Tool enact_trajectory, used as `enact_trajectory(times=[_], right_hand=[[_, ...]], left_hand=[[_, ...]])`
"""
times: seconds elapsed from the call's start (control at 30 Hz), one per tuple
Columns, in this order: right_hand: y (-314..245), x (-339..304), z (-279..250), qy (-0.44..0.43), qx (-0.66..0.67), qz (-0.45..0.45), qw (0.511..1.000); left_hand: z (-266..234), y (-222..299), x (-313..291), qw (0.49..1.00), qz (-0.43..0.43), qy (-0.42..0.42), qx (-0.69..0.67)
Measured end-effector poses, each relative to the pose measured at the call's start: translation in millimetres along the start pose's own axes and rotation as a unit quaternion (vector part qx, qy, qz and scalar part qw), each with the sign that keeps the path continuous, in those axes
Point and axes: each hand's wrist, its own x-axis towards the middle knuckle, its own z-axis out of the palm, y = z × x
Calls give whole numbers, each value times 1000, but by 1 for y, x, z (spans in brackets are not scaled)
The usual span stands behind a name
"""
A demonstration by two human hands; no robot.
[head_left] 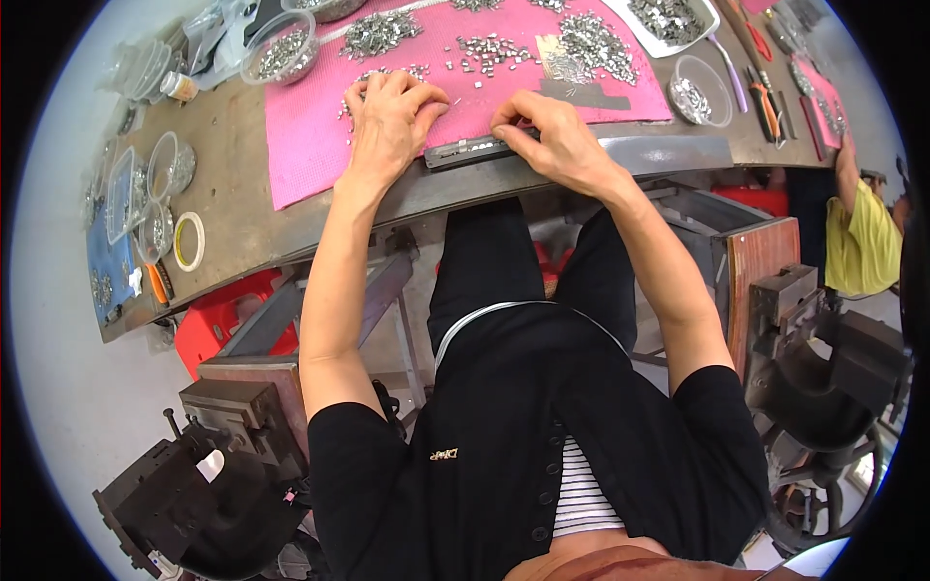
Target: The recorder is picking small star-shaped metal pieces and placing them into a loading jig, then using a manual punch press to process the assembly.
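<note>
A dark, narrow metal bar with a groove [470, 152] lies along the front edge of the pink mat [310, 145], with small silvery pieces in it. My right hand [560, 145] is closed at the bar's right end, thumb and forefinger bent together above it. My left hand [386, 126] is bent over the mat, left of the bar. Its fingertips reach down to a scatter of small metal pieces [412, 72]; thumb and forefinger are nearly together, and anything between them is too small to make out. Loose metal pieces [489, 53] lie in piles beyond both hands.
A clear tub of metal pieces [281, 53] stands at the mat's far left, another tub [699, 92] at its right. Beyond are a white tray [670, 24] and pliers [765, 107]. A tape roll [190, 242] lies left. Another person in a yellow top [862, 242] works at right.
</note>
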Motion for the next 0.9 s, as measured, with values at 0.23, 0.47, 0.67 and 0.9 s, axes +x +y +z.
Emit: enact_trajectory(times=[0.23,0.47,0.67,0.9], right_hand=[[5,-11,13,55,-91,-74,992],[0,-13,12,76,-186,-152,968],[1,-10,6,61,-228,-206,950],[2,-5,4,29,-259,-220,940]], left_hand=[[-8,8,-3,1000,-2,23,-2],[-16,7,-23,999,-44,4,22],[-5,9,-27,996,-65,59,28],[-4,15,-30,991,-73,80,72]])
